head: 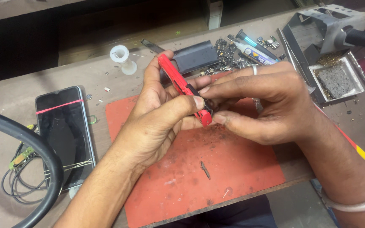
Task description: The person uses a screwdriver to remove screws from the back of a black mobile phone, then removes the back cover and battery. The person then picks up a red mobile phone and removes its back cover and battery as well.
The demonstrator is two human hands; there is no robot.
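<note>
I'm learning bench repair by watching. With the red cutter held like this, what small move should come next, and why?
Probably lower both hands toward the red mat. The left hand grips the red utility knife in mid-air while the right hand pinches at its front end, so resting them would likely steady that fingertip work.

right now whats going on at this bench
A person holds a red utility knife in the left hand above a red work mat. The right hand pinches at the knife's front end, where its fingertips meet the left thumb. A smartphone bound with rubber bands lies at the left, and a soldering iron stand sits at the back right.
</note>
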